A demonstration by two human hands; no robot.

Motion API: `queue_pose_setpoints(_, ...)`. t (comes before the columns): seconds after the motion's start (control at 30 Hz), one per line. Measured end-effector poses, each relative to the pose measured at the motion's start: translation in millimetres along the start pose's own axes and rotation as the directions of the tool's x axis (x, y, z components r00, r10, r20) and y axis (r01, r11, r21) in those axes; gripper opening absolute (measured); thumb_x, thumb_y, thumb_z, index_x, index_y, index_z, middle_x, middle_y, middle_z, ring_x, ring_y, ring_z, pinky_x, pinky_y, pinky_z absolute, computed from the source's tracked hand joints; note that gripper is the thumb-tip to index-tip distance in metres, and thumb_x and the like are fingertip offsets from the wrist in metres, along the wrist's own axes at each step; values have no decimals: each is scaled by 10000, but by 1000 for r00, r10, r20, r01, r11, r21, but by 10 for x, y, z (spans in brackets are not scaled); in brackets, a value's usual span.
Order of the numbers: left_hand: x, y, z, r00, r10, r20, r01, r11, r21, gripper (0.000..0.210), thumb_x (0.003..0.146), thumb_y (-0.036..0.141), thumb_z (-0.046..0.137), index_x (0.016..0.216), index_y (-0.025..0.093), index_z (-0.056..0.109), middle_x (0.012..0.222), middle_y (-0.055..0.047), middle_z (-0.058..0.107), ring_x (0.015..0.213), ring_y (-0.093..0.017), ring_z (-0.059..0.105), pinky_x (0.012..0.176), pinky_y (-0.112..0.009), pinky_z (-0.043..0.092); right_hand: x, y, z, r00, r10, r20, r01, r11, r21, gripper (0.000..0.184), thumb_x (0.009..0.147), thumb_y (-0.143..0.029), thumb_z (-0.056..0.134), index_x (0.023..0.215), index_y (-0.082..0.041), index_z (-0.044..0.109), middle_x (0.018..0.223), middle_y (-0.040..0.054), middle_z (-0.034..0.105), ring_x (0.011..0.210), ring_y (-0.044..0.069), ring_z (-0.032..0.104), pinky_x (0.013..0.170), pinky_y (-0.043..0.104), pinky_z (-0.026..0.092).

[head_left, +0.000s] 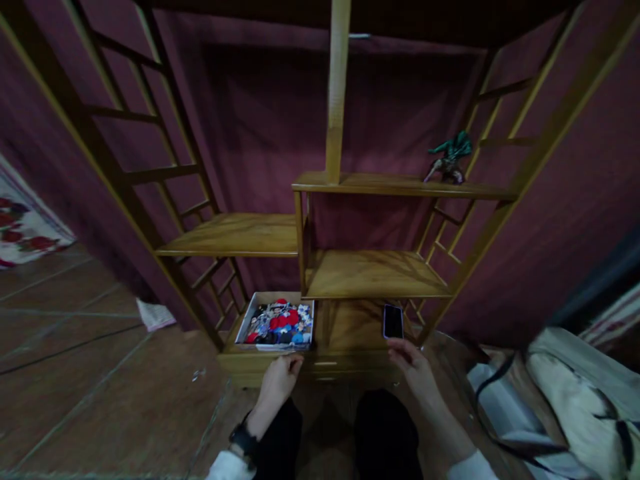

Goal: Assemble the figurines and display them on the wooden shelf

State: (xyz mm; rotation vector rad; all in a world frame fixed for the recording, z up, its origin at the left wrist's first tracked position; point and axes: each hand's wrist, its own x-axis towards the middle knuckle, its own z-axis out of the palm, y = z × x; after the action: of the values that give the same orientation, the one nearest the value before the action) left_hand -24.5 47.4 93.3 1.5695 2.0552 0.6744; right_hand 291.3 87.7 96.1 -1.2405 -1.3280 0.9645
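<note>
My left hand is closed, its fingertips pinched together just in front of a shallow open box. Whatever may be between those fingers is hidden. Inside the box is a jumble of small red, blue, white and black pieces. A dark-screened phone with a pale edge lies on the lowest shelf, at its right. My right hand is at the phone's lower edge, thumb and fingers slightly apart. Whether the fingertips touch the phone, I cannot tell.
A wooden shelf unit with stepped boards and lattice sides stands before me. A small green-topped figurine is on the upper right board. Bags lie on the floor at right. Paper and a dark cable are at left.
</note>
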Motion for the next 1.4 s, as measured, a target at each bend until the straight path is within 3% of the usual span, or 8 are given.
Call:
queue_pose_setpoints(0.13,182,-617,-129,964,-176,-202,109,946,-305,219,740,247,512,832,155,688,765,-77,698,737,-195,642,655,-256,458,-276,399,570,955,148,258,-164,986,42,361,678,-451,629,946,-210,650,1006,72,654,866,227,619,783,375,510)
queue_pose_setpoints(0.3,494,-1176,-267,848,-375,-373,83,791,-606,248,671,287,557,773,100,683,649,-73,669,608,-189,616,582,-276,469,-324,522,1064,917,180,357,-213,975,56,313,691,-429,623,912,-208,654,959,66,656,771,196,615,717,350,517)
queue_pose_setpoints(0.43,807,-1343,-328,744,-492,-452,58,722,-690,216,636,273,598,738,103,683,606,-55,650,605,-182,604,599,-287,473,-230,626,1393,902,179,392,-213,976,45,294,701,-420,611,894,-204,655,938,66,654,769,189,606,696,329,512)
queue_pose_setpoints(0.57,1173,-1309,-331,694,-538,-478,42,693,-719,210,669,262,587,772,106,683,664,-65,664,634,-171,606,627,-280,474,-63,755,1729,884,163,437,-189,982,16,297,708,-418,597,903,-201,652,915,62,657,787,193,607,713,325,504)
queue_pose_setpoints(0.77,1405,-1225,-409,724,-505,-469,355,856,-375,266,755,299,525,925,174,687,830,-117,686,792,-239,626,694,-326,456,329,788,2356,856,140,498,-133,990,-51,295,755,-413,528,924,-199,639,874,46,660,731,166,599,635,275,489)
queue_pose_setpoints(0.97,1411,-1309,-469,821,-510,-255,520,854,-31,281,773,311,504,977,210,669,966,-158,666,935,-297,613,738,-368,449,679,738,3162,843,115,526,26,967,-253,253,798,-339,454,884,-203,650,761,22,671,710,155,612,653,250,452)
queue_pose_setpoints(1.2,1523,-1487,-354,824,-528,-205,530,847,-47,246,658,342,654,834,172,678,922,-184,663,923,-336,613,736,-400,447,695,660,3762,850,185,493,171,789,-590,241,789,-370,514,658,-215,645,746,64,676,734,195,616,622,259,383)
queue_pose_setpoints(1.4,1552,-1605,-296,819,-507,-268,479,862,-166,175,583,264,697,730,170,673,847,-171,673,883,-330,621,727,-393,436,706,720,3857,836,188,516,133,842,-523,226,762,-287,532,575,-197,620,596,22,625,594,130,553,537,212,339)
